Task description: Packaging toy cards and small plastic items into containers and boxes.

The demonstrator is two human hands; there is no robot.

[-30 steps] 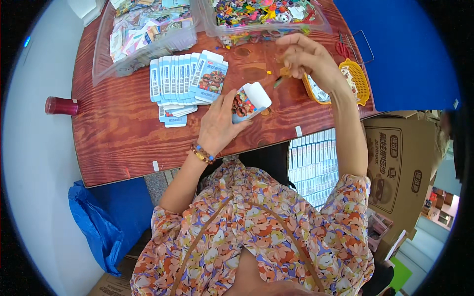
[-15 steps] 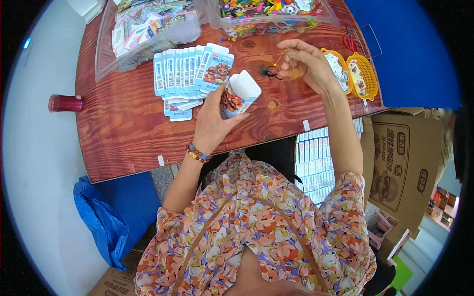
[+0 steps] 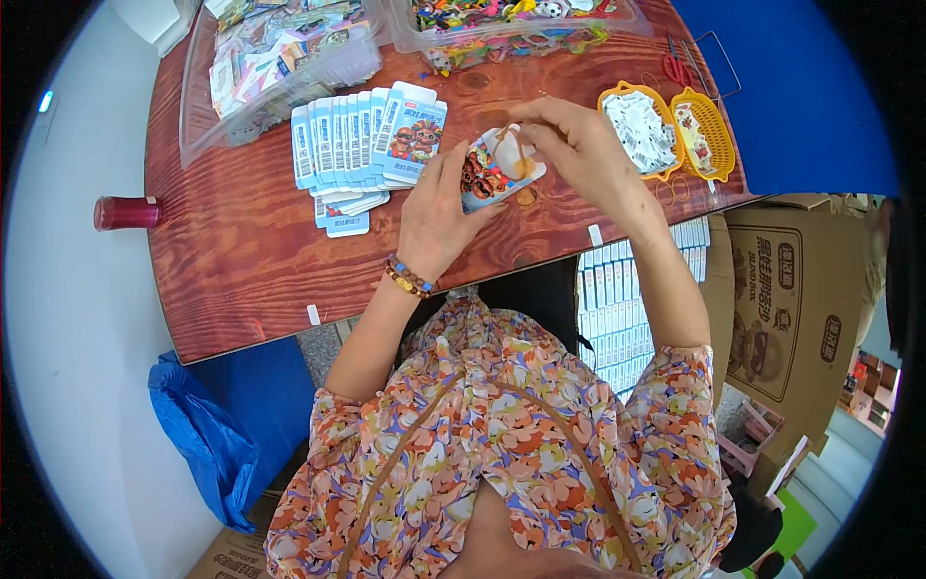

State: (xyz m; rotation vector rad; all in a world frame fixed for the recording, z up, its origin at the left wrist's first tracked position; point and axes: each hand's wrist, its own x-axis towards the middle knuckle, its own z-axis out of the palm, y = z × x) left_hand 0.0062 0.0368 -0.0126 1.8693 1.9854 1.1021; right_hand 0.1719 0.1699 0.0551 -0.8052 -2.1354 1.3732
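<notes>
Near the middle of the table, my left hand [image 3: 439, 217] is closed around a small light-blue printed box [image 3: 484, 181] that stands tilted with its white flap end open. Over that opening reaches my right hand [image 3: 586, 154], its fingers pinched on a thin tan cord [image 3: 524, 154] whose loops hang across the box mouth. Whatever is at the cord's lower end is hidden. Just left of the box, flattened blue cartons [image 3: 410, 140] lie fanned in an overlapping row, with several more beneath.
Clear bins of paper packets [image 3: 280, 68] and colourful small toys [image 3: 521, 39] stand at the back. Yellow baskets [image 3: 709, 140] with small white pieces sit at the right, scissors [image 3: 678, 69] behind them. A red jar [image 3: 126, 213] is far left; packed boxes [image 3: 617, 309] stand below the table edge.
My right hand has moved left, bringing the cord from beside the baskets to the box mouth. The dark piece that hung from it is out of sight. The box has shifted slightly right.
</notes>
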